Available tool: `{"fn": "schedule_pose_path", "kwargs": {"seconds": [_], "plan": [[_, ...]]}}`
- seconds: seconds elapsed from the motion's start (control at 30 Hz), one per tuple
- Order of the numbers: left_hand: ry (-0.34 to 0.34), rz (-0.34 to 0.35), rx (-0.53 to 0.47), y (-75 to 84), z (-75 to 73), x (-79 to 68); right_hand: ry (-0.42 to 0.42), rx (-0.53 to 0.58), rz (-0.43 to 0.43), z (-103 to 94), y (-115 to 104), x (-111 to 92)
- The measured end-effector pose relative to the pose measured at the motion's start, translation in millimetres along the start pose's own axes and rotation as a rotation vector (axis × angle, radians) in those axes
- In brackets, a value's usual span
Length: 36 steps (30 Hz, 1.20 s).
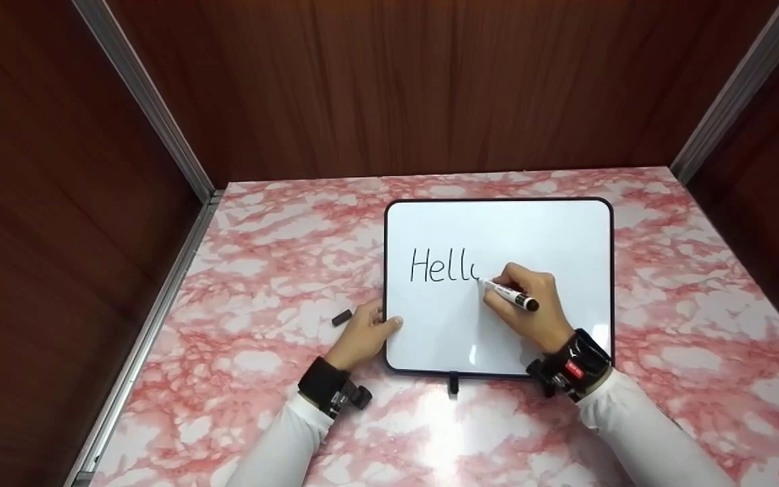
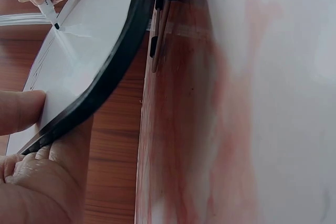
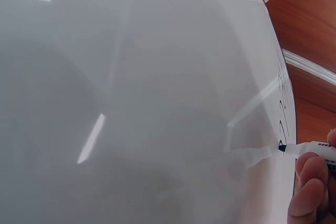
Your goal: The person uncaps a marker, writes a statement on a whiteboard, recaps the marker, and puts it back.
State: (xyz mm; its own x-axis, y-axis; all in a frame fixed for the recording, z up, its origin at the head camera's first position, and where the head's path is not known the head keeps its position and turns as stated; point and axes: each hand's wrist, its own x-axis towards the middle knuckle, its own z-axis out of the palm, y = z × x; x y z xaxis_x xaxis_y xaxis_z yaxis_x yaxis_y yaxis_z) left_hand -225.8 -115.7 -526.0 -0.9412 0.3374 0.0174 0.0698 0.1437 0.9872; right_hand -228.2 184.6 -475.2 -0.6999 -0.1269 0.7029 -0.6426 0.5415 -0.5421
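A whiteboard (image 1: 531,226) with a dark frame stands tilted on the table, the black letters "Hell" (image 1: 437,266) and part of a round stroke on it. My right hand (image 1: 539,308) pinches a white marker (image 1: 514,295) with a black end, its tip at that last stroke. In the right wrist view the dark nib (image 3: 282,148) meets the board's surface. At the board's lower left edge my left hand (image 1: 362,336) grips the frame. Its thumb (image 2: 21,109) lies on the white face, while the other fingers go behind the edge, partly hidden.
A small black marker cap (image 1: 342,317) lies on the table just left of my left hand. Short dark stand feet (image 1: 454,383) show under the board's lower edge. The table (image 1: 274,257) has a red and white marbled top, with brown wood panels (image 1: 403,88) around it.
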Motion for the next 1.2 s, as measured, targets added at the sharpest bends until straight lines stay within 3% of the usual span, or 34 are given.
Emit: {"fn": "schedule_pose_path", "kwargs": {"seconds": [0.83,1.2], "plan": [[0.009,0.005,0.051,0.7,-1.2,1.7,0.076,-0.005,-0.013,1.2,5.2,10.1],[0.011,-0.018,0.026,0.2,-0.9,1.2,0.049,0.007,-0.009,3.6,3.1,13.8]]}}
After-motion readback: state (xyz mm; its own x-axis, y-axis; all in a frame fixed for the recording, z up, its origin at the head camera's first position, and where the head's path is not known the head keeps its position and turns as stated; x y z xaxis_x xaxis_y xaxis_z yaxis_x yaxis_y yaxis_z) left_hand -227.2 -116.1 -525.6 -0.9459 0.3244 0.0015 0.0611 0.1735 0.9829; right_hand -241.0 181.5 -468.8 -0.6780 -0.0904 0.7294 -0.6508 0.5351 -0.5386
